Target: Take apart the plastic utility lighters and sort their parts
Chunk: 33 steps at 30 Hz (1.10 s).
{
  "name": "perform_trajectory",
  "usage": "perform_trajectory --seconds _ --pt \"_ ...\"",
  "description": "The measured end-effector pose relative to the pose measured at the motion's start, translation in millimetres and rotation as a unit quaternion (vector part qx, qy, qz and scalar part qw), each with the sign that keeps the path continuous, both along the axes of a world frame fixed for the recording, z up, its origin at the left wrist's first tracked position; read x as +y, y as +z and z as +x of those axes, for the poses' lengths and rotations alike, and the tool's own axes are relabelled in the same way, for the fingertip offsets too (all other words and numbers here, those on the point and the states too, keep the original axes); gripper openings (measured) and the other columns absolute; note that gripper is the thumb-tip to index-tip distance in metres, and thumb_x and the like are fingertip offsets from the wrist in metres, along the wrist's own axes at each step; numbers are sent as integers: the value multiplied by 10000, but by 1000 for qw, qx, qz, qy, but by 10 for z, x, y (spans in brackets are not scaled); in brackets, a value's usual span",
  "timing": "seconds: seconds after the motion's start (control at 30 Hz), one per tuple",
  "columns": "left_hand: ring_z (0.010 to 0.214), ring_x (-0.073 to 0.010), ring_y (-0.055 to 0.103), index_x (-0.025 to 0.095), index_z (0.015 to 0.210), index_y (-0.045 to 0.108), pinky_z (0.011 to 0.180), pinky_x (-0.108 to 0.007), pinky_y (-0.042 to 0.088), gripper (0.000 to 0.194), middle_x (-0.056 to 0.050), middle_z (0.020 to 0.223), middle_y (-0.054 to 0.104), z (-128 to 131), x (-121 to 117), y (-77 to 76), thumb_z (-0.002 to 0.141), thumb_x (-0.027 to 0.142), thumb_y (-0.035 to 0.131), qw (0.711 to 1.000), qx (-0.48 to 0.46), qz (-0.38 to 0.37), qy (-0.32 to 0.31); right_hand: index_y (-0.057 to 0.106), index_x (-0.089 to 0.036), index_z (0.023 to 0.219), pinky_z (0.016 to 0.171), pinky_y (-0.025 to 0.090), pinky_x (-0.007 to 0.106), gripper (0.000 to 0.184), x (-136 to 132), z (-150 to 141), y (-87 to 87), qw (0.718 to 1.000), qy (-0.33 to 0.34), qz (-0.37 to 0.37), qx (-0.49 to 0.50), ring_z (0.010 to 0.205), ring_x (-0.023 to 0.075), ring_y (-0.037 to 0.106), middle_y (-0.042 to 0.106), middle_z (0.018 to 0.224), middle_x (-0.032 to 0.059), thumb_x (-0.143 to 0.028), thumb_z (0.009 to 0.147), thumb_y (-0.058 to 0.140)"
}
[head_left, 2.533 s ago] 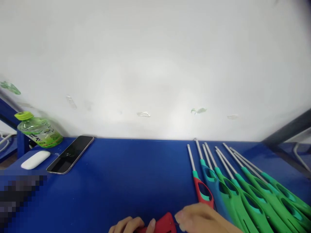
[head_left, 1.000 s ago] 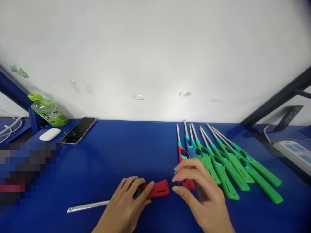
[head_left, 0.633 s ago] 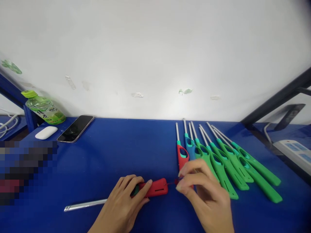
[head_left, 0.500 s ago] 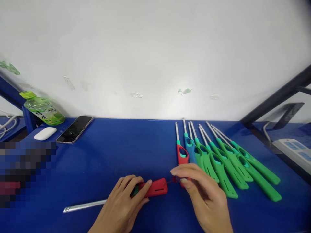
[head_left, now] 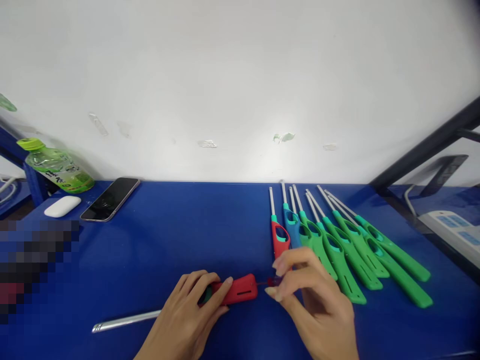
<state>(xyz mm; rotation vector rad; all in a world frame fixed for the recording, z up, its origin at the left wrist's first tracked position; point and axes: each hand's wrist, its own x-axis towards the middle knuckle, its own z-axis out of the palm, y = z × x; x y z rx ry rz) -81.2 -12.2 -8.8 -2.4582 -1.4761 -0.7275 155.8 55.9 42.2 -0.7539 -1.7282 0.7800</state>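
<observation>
A red gas lighter (head_left: 240,290) with a long metal barrel lies on the blue table, barrel toward the left. My left hand (head_left: 191,305) is wrapped over its trigger part and holds it down. My right hand (head_left: 315,295) pinches a small screwdriver (head_left: 275,281) with a dark red, see-through handle. Its thin shaft reaches to the butt end of the red lighter; whether the tip is inside, I cannot tell. Behind the right fingers lies a second red lighter (head_left: 280,239), partly covered, beside a blue lighter (head_left: 292,227).
Several green lighters (head_left: 347,260) lie fanned out right of my right hand. A phone (head_left: 111,199), a white earphone case (head_left: 62,206) and a green-capped bottle (head_left: 58,167) are at the back left. A power strip (head_left: 455,227) sits at the right, and a white wall (head_left: 225,90) rises behind.
My right fingers have shifted on the screwdriver handle, curling more and showing more of the handle. The left hand keeps its hold. The camera view has shifted slightly.
</observation>
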Motion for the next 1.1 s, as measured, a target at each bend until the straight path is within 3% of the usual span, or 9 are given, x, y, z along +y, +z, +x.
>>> perform_trajectory --seconds 0.13,0.2,0.3,0.43,0.57,0.7,0.83,0.97,1.1 --pt "1020 -213 664 192 1367 663 829 -326 589 337 -87 1114 716 0 -6 -2 1120 217 436 1000 -2 2 5 709 -328 1201 933 591 257 324 -3 9 0 999 37 -10 -20 1045 145 737 769 1084 -8 -79 1026 597" --pt "1020 -213 663 195 1362 668 832 -320 588 335 -84 1109 720 4 -10 -2 1119 222 439 1000 -2 3 6 737 -326 1132 973 584 261 225 -1 1 1 999 19 -10 -33 1108 158 727 744 1154 6 -149 1016 660" --pt "1018 -214 662 195 1364 668 835 -322 588 336 -81 1108 722 12 -11 -2 1115 213 443 1000 -4 3 5 749 -312 975 899 609 266 136 -1 -19 4 1000 12 -9 -21 1025 167 737 708 1046 2 -176 966 749" --pt "1019 -217 658 181 1367 662 821 -331 591 336 -92 1115 715 19 4 -3 1113 197 444 1000 -10 4 5 725 -335 1171 820 618 253 326 -22 -4 34 999 25 -2 -27 936 154 753 753 1002 4 -80 1035 575" --pt "1034 -226 654 170 1364 662 818 -337 598 331 -99 1117 711 20 5 -8 1111 197 451 1000 -10 3 5 697 -317 1227 726 604 232 233 -22 81 64 994 -33 -18 -100 831 153 724 716 952 10 -198 1058 589" --pt "1027 -233 654 172 1390 648 812 -351 606 343 -101 1120 712 16 -15 -18 1109 193 451 1000 -9 1 0 722 -299 1163 739 618 251 139 31 115 -30 962 16 1 -273 803 158 755 715 1011 12 -271 1056 638" --pt "1022 -244 656 165 1390 643 804 -371 612 344 -109 1123 711 18 -22 -31 1103 175 454 1000 -14 4 2 738 -256 1101 651 625 299 281 91 59 -213 925 40 23 -378 721 178 764 702 1039 42 -309 1126 463" --pt "1014 -244 666 169 1378 653 795 -377 618 342 -105 1110 715 20 -19 -26 1107 185 445 1000 -13 -4 4 709 -235 989 582 598 283 354 123 11 -283 919 39 24 -392 675 172 755 687 970 34 -314 1141 399" --pt "999 -245 672 172 1372 657 777 -377 623 340 -106 1100 717 14 -18 -27 1109 200 443 1000 -12 -9 4 687 -247 975 640 619 263 335 145 4 -196 926 45 15 -374 690 152 756 696 966 18 -309 1143 404"
